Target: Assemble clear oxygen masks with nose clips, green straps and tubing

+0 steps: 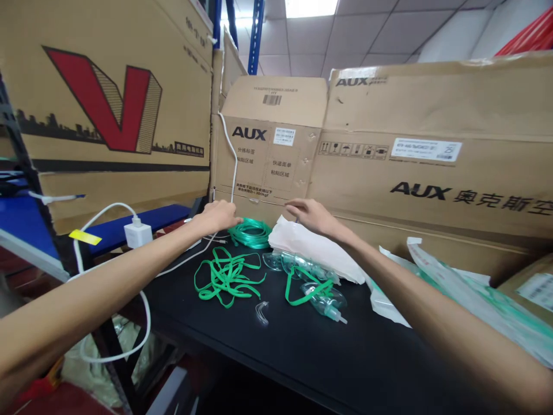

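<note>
My left hand [219, 217] is at the back of the black table, beside a coil of green tubing [250, 233] and the white cable [235, 167]; its fingers are partly hidden, and what they hold, if anything, cannot be made out. Over a white paper sheet or bag [315, 249] hovers my right hand [311, 214], fingers stretched out and holding nothing. Loose green straps [228, 275] lie in front of the coil. Clear masks [324, 297] with a green strap [302, 297] rest before the white paper. A small clear piece [261, 313] lies nearer the front edge.
Cardboard boxes [268, 167] stand along the back, with a large one [125, 86] at left and another [432, 173] at right. A white charger [138, 234] and looped cable are at left. Clear bags with green contents [488, 305] lie at right.
</note>
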The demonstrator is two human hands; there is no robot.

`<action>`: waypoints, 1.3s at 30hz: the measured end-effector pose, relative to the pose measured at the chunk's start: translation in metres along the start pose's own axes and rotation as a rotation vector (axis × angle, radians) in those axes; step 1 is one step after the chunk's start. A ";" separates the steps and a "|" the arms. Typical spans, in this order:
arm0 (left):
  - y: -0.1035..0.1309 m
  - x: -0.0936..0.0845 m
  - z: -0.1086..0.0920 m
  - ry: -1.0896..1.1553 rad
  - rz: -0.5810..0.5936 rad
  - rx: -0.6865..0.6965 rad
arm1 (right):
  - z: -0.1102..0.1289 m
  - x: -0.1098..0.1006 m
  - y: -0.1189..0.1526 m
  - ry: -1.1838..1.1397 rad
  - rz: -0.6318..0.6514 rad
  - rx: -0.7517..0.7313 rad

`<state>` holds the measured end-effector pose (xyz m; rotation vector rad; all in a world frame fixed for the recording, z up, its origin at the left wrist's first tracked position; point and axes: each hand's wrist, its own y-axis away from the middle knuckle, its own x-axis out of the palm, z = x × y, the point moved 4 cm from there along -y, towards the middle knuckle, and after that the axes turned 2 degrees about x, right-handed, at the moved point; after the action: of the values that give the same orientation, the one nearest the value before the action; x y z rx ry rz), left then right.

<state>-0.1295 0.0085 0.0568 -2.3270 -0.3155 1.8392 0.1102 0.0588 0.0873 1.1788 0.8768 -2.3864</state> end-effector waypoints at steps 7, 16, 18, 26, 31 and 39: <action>0.084 -0.013 -0.105 0.027 0.117 0.527 | 0.002 -0.015 0.134 0.172 0.157 -0.097; 0.115 0.037 -0.164 -0.048 0.110 0.504 | -0.031 0.012 0.191 0.095 0.187 0.083; 0.113 0.034 -0.159 -0.021 0.094 0.482 | -0.031 0.008 0.191 0.029 0.207 0.084; 0.110 0.023 -0.121 0.329 0.025 0.454 | -0.028 -0.030 0.192 -0.421 0.388 0.249; 0.115 0.033 -0.126 0.400 0.159 0.478 | -0.036 -0.016 0.193 -0.297 0.458 0.318; 0.117 0.045 -0.139 0.351 0.077 0.582 | -0.041 -0.014 0.188 -0.126 0.338 0.226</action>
<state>0.0240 -0.0918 0.0168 -2.1852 0.3178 1.2747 0.2445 -0.0552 0.0087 1.1367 0.3414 -2.2881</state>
